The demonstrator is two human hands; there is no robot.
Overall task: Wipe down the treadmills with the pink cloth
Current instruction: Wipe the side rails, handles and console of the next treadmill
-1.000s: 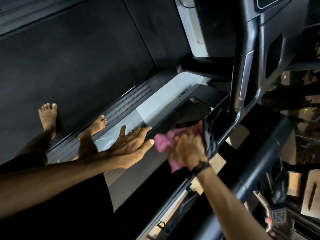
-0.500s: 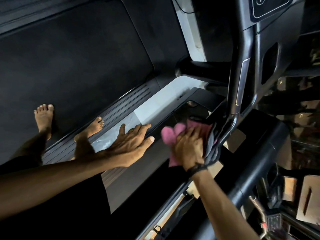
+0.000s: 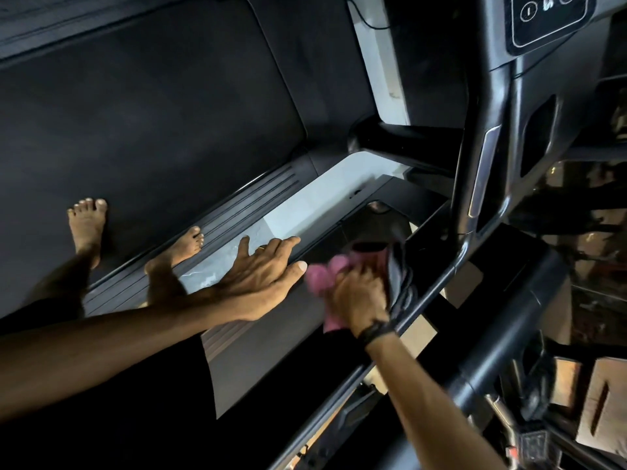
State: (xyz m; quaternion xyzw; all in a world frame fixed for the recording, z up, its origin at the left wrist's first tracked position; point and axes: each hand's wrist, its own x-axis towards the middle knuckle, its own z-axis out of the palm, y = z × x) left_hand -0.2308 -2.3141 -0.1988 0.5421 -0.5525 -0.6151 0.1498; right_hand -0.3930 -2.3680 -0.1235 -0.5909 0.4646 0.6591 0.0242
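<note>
Two hands work close together at the side handrail of the treadmill. The right hand is nearer the rail and grasps the pink cloth, fingers curled round it, pressing it against the dark bar; cloth bulges out on the left of the fist and a tail hangs below the wrist. A black wristband sits just behind that hand. The left hand is released, fingers straight and spread, hovering just left of the cloth without touching it, a ring on one finger.

The rail's long axis runs diagonally, from near and below the right forearm up and away toward the upright post, so the next wipe likely follows that line forward. Beyond and left of the hands lie the ribbed side step and the dark running belt, where two bare feet stand. Farthest off, above the right hand, the control panel shows.
</note>
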